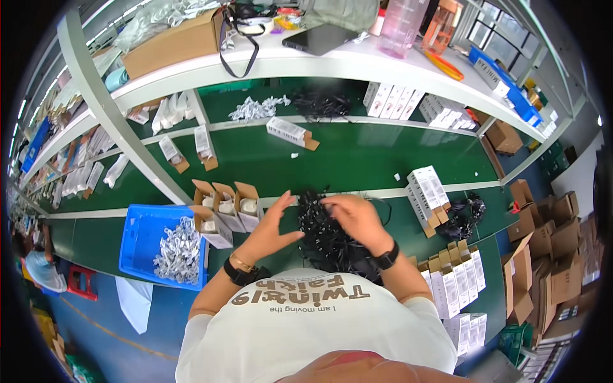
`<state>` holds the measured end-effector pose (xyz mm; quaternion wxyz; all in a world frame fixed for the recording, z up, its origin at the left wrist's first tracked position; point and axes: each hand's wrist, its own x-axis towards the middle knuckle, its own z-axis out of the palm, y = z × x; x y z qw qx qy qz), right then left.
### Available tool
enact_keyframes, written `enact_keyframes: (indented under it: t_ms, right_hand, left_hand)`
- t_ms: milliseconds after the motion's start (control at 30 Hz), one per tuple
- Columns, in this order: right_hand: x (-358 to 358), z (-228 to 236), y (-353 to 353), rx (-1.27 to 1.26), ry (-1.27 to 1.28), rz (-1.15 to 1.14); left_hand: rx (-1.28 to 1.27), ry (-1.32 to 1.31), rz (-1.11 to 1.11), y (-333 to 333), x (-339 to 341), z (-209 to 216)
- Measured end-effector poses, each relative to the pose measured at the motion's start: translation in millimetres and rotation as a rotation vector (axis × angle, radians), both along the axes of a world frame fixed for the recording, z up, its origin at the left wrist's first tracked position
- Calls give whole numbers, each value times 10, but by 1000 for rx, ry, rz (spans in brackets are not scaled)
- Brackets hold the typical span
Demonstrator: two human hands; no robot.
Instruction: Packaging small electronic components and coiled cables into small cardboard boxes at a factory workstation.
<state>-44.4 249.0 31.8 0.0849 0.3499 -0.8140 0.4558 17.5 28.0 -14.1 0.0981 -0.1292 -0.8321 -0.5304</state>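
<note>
A tangled heap of thin black cords (329,242) lies on the green bench right in front of me. On the left of the heap is my left hand (271,226), its thumb and fingers spread apart with nothing between them. My right hand (357,220) reaches over the heap's upper right, fingers curled in on some of the cords; the exact grip is partly hidden. Beside my left hand stand several open small white boxes (225,210) with brown flaps raised and white items inside. Further left, a blue bin (137,246) holds many coiled white cables (179,252).
White boxes (428,195) and another black cord bundle (465,217) sit to the right, with rows of open boxes (454,277) nearer me. A white shelf (332,60) crosses above, carrying a tablet (319,39) and bottles. Brown cartons (562,255) are stacked far right.
</note>
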Motion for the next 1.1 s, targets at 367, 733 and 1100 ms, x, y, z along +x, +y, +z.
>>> enact_keyframes:
  t_ms: [367,733,1100]
  right_hand:
    - [319,850,-380,-697,-686,215]
    - [288,1033,784,-580,-202,99]
    - [218,268,-946,229,-489,663]
  left_hand:
    - [684,-533,-879,45,-104,445]
    - [586,-658,-853,-675,-17,290]
    - [152,45,-163,-444,365,468]
